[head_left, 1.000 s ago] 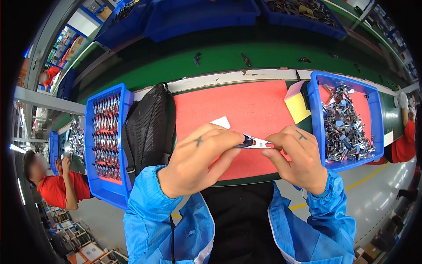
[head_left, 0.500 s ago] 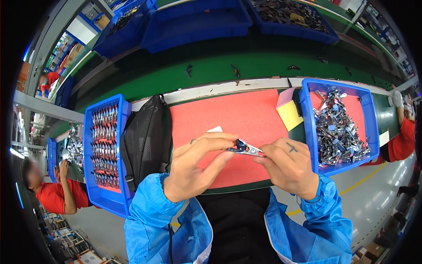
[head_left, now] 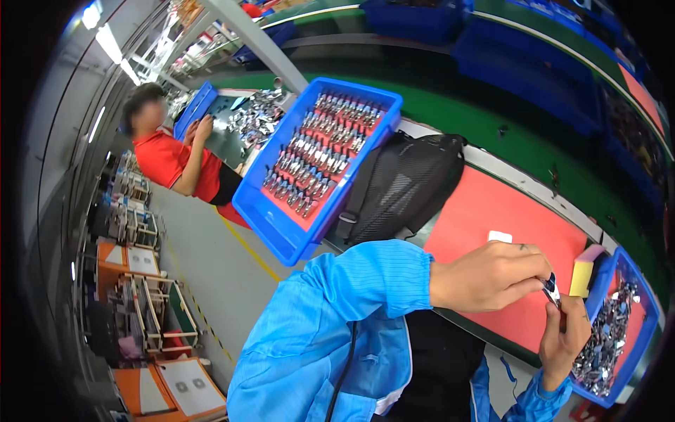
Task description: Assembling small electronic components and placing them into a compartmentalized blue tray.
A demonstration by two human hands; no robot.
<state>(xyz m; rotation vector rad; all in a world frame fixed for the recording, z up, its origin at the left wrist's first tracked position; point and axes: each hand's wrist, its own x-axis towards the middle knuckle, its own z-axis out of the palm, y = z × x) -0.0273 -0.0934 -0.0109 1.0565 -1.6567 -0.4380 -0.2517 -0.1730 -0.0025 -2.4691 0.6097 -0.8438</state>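
Spring clip [head_left: 554, 290] is held aloft between both hands, above the right-hand part of the red mat [head_left: 467, 211]. Its dark end is pinched by the thumb and fingers of the left hand [head_left: 492, 276]; its silver end is grasped at the fingertips of the right hand [head_left: 567, 334]. A white card [head_left: 500, 237] is seen on the mat, beyond the left hand. A blue bin [head_left: 654, 299] of heaped clips is located to the right; to the left, a black mesh bag [head_left: 415, 179] is placed beside a blue tray [head_left: 272, 224], in which clips are arranged in rows.
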